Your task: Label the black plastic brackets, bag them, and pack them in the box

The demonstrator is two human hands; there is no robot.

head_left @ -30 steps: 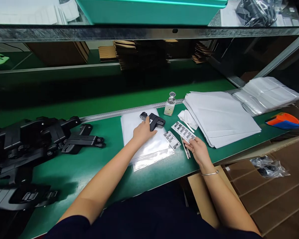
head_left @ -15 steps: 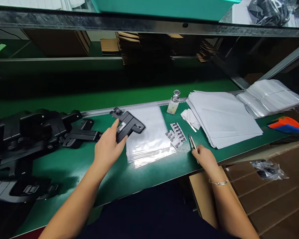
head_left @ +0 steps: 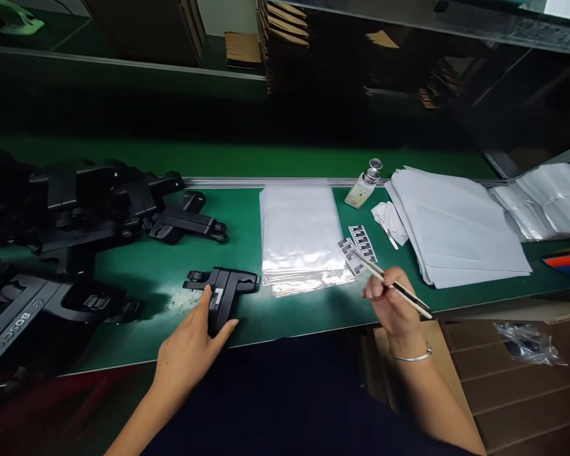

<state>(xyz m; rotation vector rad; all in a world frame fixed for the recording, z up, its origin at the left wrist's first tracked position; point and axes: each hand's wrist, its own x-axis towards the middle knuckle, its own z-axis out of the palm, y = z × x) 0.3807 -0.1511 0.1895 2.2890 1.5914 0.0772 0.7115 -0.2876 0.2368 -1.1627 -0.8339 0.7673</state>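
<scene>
My left hand (head_left: pixel 190 348) rests on a black T-shaped plastic part (head_left: pixel 222 291) at the table's front edge, thumb on one side and index finger beside a small pale label. My right hand (head_left: pixel 393 304) pinches a pair of tweezers (head_left: pixel 411 297), whose tips reach the small sheets of black-and-white stickers (head_left: pixel 362 240). Left of those sheets lies a stack of clear plastic bags (head_left: pixel 301 228). Behind the stickers stands a small bottle (head_left: pixel 361 190) with a metal top, and a crumpled white cloth (head_left: pixel 389 221) is beside it.
More black plastic parts (head_left: pixel 76 202) pile up at the left, near a grey-black piece (head_left: pixel 19 323) with raised lettering. White sheets (head_left: pixel 460 228) and bundled plastic bags (head_left: pixel 551 199) lie to the right. A metal shelf edge (head_left: pixel 456 19) crosses above; brown cartons (head_left: pixel 517 399) stand at lower right.
My left hand has brought the black part down from above the bags to the table, toward me. My right hand has turned the tweezers so their tips meet the stickers. The view has shifted.
</scene>
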